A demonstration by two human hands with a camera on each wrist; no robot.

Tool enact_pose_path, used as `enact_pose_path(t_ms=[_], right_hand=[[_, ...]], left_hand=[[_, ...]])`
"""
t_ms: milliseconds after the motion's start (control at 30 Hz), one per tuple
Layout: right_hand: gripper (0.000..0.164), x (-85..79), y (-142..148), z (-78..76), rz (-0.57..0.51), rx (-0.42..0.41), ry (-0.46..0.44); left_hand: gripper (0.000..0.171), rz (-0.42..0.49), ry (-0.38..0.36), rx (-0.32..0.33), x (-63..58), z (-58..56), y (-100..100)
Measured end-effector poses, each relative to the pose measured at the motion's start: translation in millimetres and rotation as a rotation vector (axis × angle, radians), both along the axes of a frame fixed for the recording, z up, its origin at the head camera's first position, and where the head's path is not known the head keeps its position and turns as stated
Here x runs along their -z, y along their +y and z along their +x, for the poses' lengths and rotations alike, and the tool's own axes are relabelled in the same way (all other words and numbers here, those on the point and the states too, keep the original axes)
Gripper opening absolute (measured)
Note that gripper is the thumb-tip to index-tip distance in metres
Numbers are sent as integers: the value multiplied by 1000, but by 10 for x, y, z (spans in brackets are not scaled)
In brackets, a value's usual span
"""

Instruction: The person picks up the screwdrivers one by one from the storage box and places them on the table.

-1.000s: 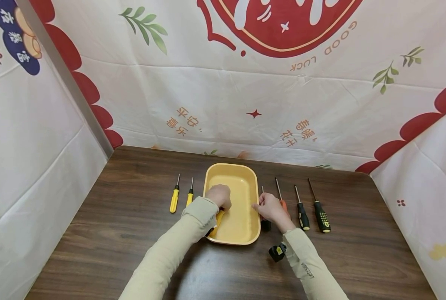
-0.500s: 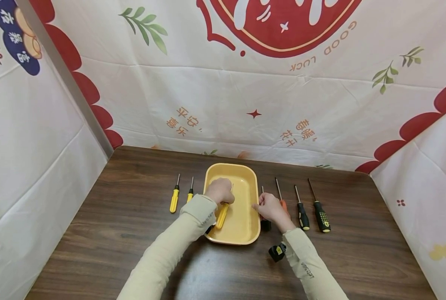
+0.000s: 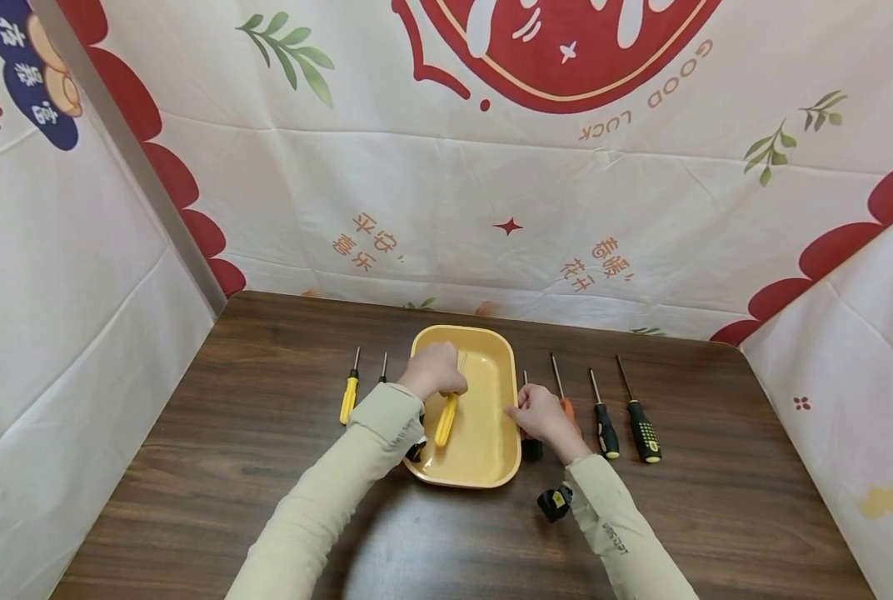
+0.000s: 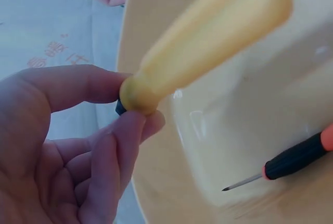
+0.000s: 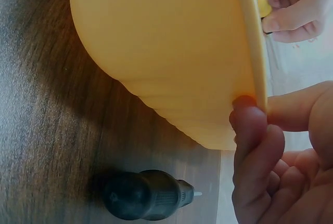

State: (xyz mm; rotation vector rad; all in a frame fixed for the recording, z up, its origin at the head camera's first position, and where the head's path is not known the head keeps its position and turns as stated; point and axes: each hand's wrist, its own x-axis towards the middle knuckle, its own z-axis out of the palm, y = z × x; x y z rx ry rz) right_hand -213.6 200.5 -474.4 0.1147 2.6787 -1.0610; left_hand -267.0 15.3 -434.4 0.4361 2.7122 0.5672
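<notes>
Over the yellow tray [image 3: 495,429], my left hand [image 3: 433,371] holds a screwdriver [image 3: 446,421] with a yellow handle. In the left wrist view, the thumb and fingers pinch this screwdriver [image 4: 218,31] at the narrow neck of its handle; its shaft is hidden there. Inside the tray lies a black and orange screwdriver [image 4: 296,157], which the left arm hides from the head camera. My right hand [image 3: 542,414] grips the tray's right side. The right wrist view shows the thumb and fingers of the right hand [image 5: 291,151] pinching the rim of the tray [image 5: 166,41].
Left of the tray lie two yellow screwdrivers, one in full view [image 3: 350,396], the other [image 3: 383,371] partly behind the left arm. To its right are a black screwdriver [image 3: 531,450], an orange one [image 3: 567,408] and two black-and-yellow ones [image 3: 606,429]. A cloth backdrop [image 3: 446,183] stands behind the table.
My left hand has risen and moved slightly away, toward the tray's far left, with the yellow screwdriver, whose handle shows more now. The right hand stays on the tray's rim.
</notes>
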Motion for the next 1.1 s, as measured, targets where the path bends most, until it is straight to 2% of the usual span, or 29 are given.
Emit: enact_pose_path(t_ms=[333, 533, 800, 1100], right_hand=[[17, -17, -1, -7, -12, 3, -5], [20, 8, 37, -8, -51, -35, 17], [18, -26, -15, -4, -10, 12, -16], [19, -22, -15, 3, 10, -1, -1]], left_hand=[[28, 22, 38, -17, -65, 22, -89], [30, 22, 64, -24, -96, 33, -140], [31, 40, 64, -42, -115, 46, -194], [29, 27, 115, -83, -164, 45, -341]])
